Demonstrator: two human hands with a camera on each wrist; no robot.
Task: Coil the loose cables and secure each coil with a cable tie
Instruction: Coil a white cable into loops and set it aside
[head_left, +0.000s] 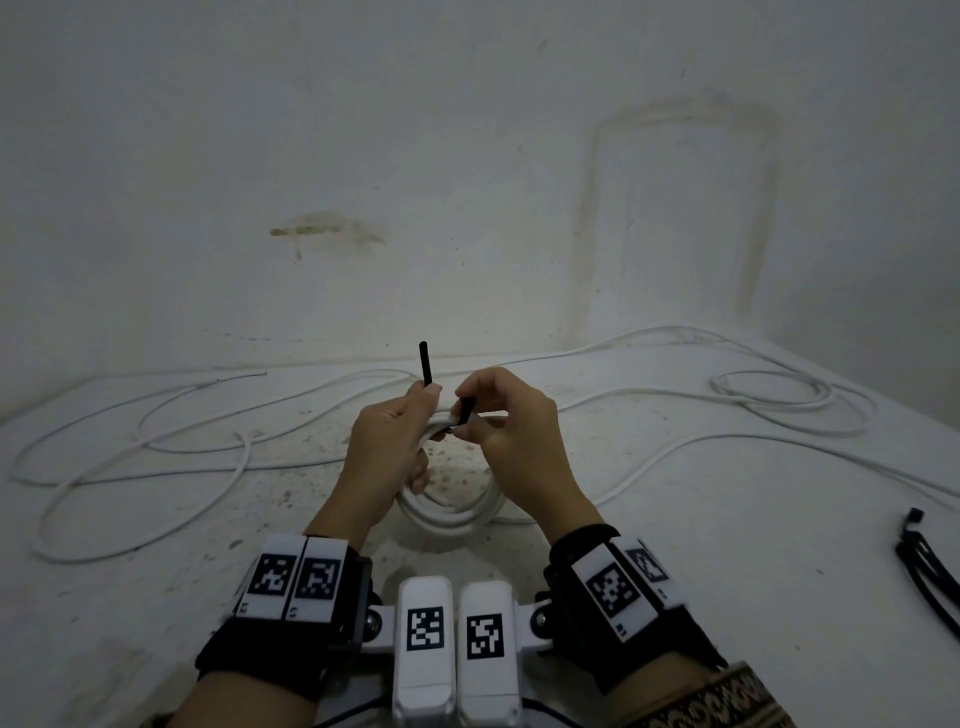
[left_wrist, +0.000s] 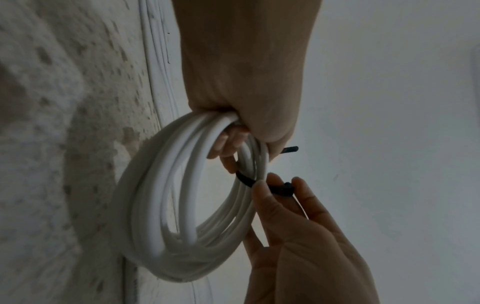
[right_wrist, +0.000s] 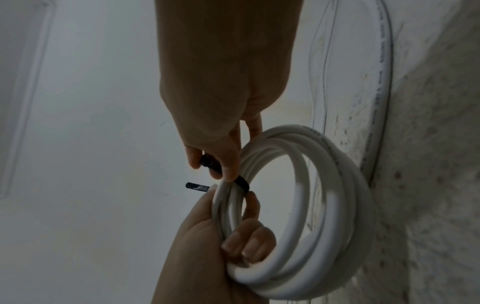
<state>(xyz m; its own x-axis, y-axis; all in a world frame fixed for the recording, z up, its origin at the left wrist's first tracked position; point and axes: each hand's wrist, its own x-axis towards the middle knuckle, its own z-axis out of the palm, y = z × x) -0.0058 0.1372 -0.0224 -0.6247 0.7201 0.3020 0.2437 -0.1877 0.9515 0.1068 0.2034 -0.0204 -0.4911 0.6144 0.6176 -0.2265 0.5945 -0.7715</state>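
White cable coil (head_left: 451, 512) is held just above the worktop (head_left: 675, 571), left hand (head_left: 387, 441) curled round its strands. Right hand (head_left: 511, 441) pinches the black cable tie (left_wrist: 281, 188) looped round the coil.

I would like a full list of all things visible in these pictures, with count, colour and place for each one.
cable coil: one, white, held upright above the floor between both hands
cable tie: one, black, wrapped around the coil, tail pointing up
loose cables: several loops, white, spread on the floor left and right
spare cable ties: a small bunch, black, floor at far right
wall: one, white, stained, behind
wrist cameras: two, white with black markers, on black straps
left hand: grips the coil
right hand: pinches the tie
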